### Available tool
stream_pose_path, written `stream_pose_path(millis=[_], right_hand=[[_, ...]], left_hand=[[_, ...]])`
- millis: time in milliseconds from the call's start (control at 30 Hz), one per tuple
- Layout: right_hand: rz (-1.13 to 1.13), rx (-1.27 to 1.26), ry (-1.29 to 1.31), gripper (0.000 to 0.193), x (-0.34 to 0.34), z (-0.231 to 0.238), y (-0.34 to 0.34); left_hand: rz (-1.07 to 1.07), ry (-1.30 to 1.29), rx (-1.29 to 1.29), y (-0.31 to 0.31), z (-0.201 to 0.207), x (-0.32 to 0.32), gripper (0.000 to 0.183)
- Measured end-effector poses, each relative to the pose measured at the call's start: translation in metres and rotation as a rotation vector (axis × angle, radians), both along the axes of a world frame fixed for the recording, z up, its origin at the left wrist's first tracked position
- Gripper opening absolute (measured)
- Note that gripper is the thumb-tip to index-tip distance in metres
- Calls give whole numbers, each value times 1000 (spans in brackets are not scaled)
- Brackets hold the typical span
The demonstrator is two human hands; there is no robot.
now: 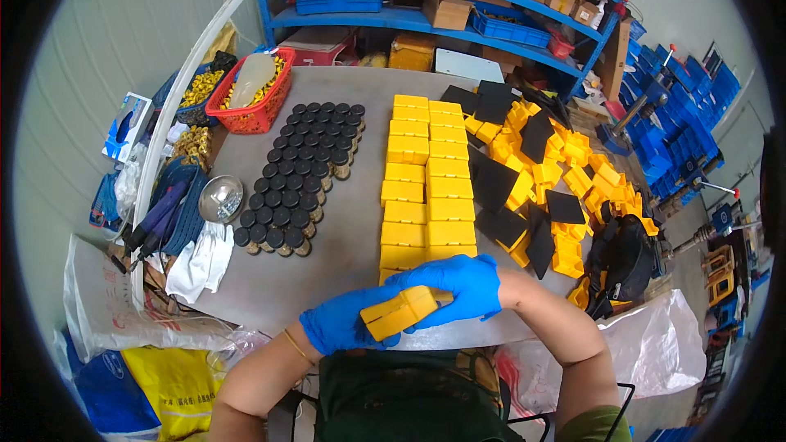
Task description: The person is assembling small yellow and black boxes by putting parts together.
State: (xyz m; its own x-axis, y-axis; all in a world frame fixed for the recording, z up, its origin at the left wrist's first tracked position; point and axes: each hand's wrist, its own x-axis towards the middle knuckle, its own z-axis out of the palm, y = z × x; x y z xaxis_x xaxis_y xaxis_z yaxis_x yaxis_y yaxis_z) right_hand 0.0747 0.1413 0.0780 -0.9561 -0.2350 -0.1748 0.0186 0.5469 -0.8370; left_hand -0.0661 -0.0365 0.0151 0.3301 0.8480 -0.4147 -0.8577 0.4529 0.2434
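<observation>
Both my hands wear blue gloves and meet at the near edge of the table. Between them is a small yellow plastic box [401, 311], tilted, with a dark seam along its side. My left hand [344, 319] is closed around the box's left end, its fingers partly hidden beneath. From the right, my right hand [458, 286] grips the other end and covers part of it. Just beyond my hands, two columns of similar yellow boxes [427, 188] run away toward the far side of the table.
Left of the boxes stand rows of black-capped jars [286, 188]. A metal bowl [221, 199], white gloves [202, 263] and a red basket [260, 98] of yellow parts lie farther left. Loose yellow boxes [565, 254] and black sheets [493, 180] pile up on the right. Blue shelves [401, 20] rise behind.
</observation>
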Motion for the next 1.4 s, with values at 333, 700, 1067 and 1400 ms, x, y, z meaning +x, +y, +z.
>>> stream_pose_path(millis=[333, 700, 1067, 1400], right_hand=[[35, 405, 215, 50, -26, -15, 1], [106, 757, 116, 52, -59, -52, 12], [-721, 1139, 152, 52, -114, -78, 99], [-952, 791, -557, 87, 34, -39, 180]], left_hand=[[-34, 631, 117, 14, 1, -6, 42], [-56, 1058, 150, 43, -25, -33, 55], [454, 1261, 312, 40, -17, -45, 58], [511, 1062, 177, 16, 1, -38, 43]])
